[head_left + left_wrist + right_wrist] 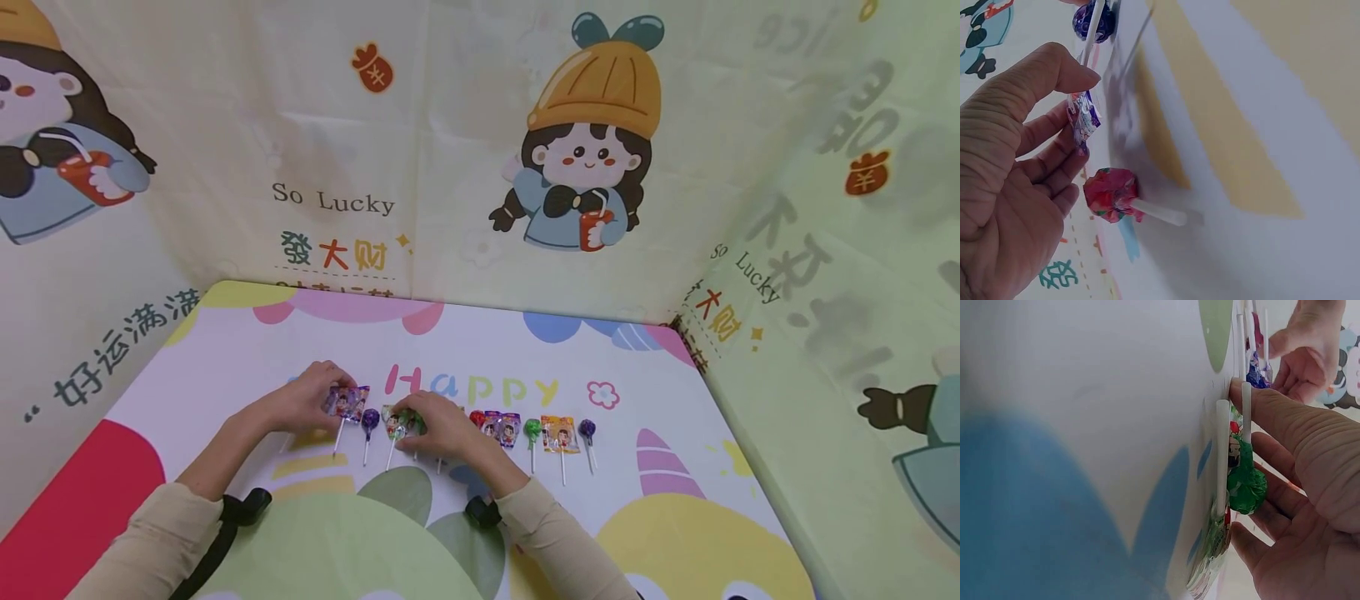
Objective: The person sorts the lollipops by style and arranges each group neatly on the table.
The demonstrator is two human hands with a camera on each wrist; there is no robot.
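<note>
My left hand (307,400) pinches a purple-wrapped lollipop (347,402) between thumb and fingers, its white stick pointing down toward me. In the left wrist view, a red-wrapped lollipop (1110,195) lies on the table just below that hand. A dark purple ball lollipop (370,421) is between the hands. My right hand (446,425) curls its thumb and fingers about a lollipop in a clear and green packet (393,423). In the right wrist view, a green ball lollipop (1247,487) is close to its fingers, and another packet (1210,547) lies beside that; their contact is partly hidden.
Rightward the row continues with a red lollipop (477,418), purple packets (501,427), a green lollipop (532,429), an orange packet (560,433) and a purple lollipop (587,429). They lie on a printed tabletop (480,354), with printed cloth walls (450,167) behind and beside it.
</note>
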